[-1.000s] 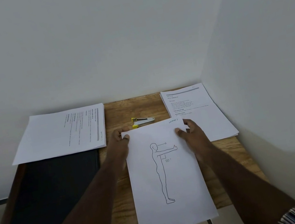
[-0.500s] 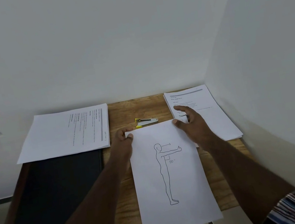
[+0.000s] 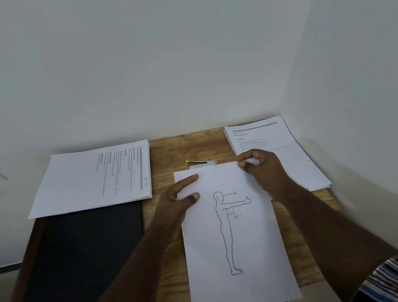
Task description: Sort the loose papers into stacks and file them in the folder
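White walls meet in a corner behind the wooden desk (image 3: 164,154), where a sheet with a drawn figure (image 3: 232,246) lies lengthwise between the forearms, its near edge hanging over the desk's front. On its far left part the left hand (image 3: 179,202) rests with straight fingers and thumb spread wide, pressing the paper flat. At the far right corner the right hand (image 3: 262,169) curls its fingers round the sheet's corner, pinching it. Just beyond both hands sits a small stapler (image 3: 200,163), touching or nearly touching the sheet's far edge. Right of the right hand is a printed stack (image 3: 285,151); left of the left hand another stack (image 3: 86,181), overlapping a black folder (image 3: 79,260).
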